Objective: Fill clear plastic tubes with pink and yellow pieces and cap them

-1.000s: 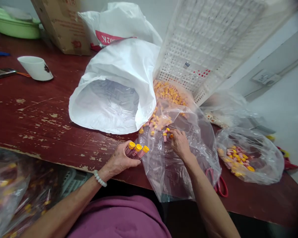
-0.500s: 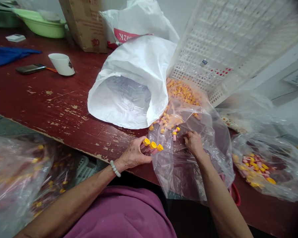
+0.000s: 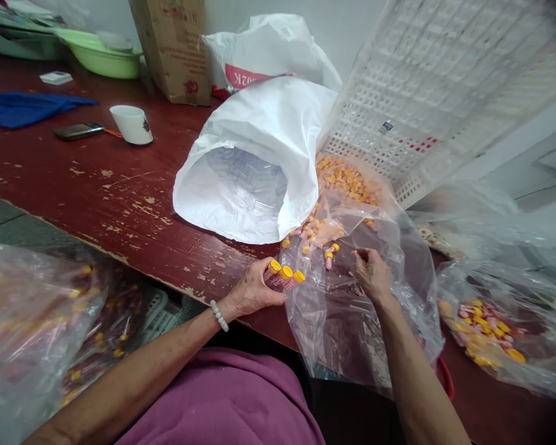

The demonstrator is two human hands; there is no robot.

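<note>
A: Please, what does the left hand (image 3: 252,290) hold?

B: It grasps three small tubes (image 3: 286,276), which stand side by side, somewhat tilted, with yellow caps upward. They are above the front edge of the red bench (image 3: 97,185).

A: And the right hand (image 3: 374,275)?

B: Its fingers are pinched together on a small pinkish piece (image 3: 354,253); what it is exactly, I cannot tell. This hand is over the clear plastic bag (image 3: 347,340).

A: Is something near?

B: Yes, two loose capped tubes (image 3: 330,256) lie between the hands, touching each other. Behind them, a heap of yellow-capped tubes (image 3: 345,179) reaches the white basket (image 3: 421,93). To the left of the heap, the open white sack (image 3: 264,114) contains clear tubes (image 3: 254,185).
</note>
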